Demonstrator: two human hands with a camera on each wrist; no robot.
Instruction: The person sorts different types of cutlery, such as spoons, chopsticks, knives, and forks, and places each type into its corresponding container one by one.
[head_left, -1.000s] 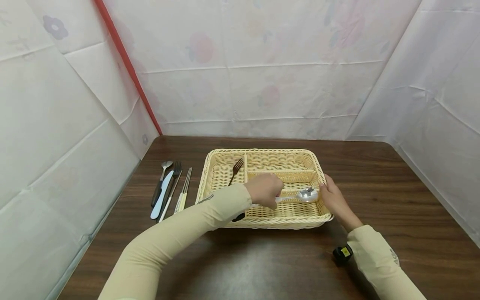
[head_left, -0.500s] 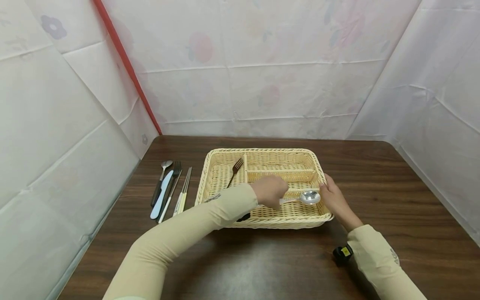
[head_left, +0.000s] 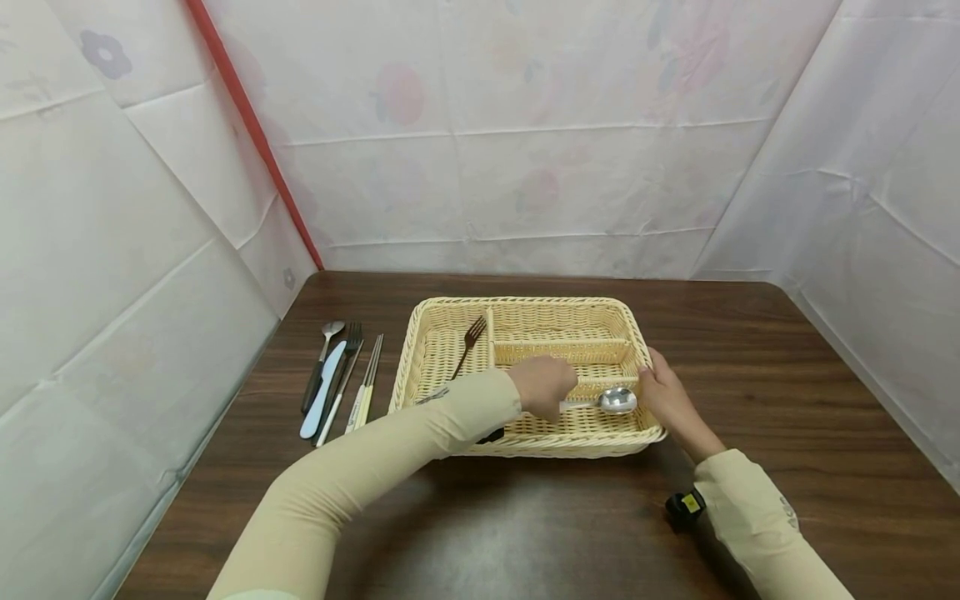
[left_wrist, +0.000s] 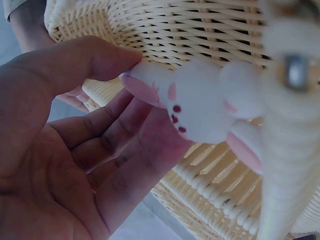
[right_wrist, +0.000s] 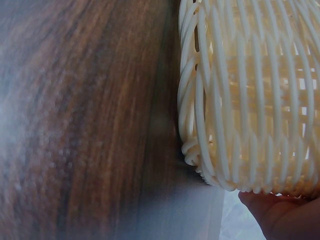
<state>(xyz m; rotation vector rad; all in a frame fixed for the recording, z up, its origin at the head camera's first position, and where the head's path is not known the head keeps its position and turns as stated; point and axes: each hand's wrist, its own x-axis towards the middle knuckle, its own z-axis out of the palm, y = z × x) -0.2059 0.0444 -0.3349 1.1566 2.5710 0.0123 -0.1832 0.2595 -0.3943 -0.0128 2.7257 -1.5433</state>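
Currently pinching spoon by white handle in left hand; gripping basket by right edge in right hand.

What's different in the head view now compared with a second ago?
The left hand shifted slightly right and lower in the picture, and the spoon with it. No grip or release plainly shows.

Unchanged: the basket, the right hand at its rim, the fork inside, the loose cutlery on the left.

Head view looks forward and down from above; both close-up wrist views share its basket
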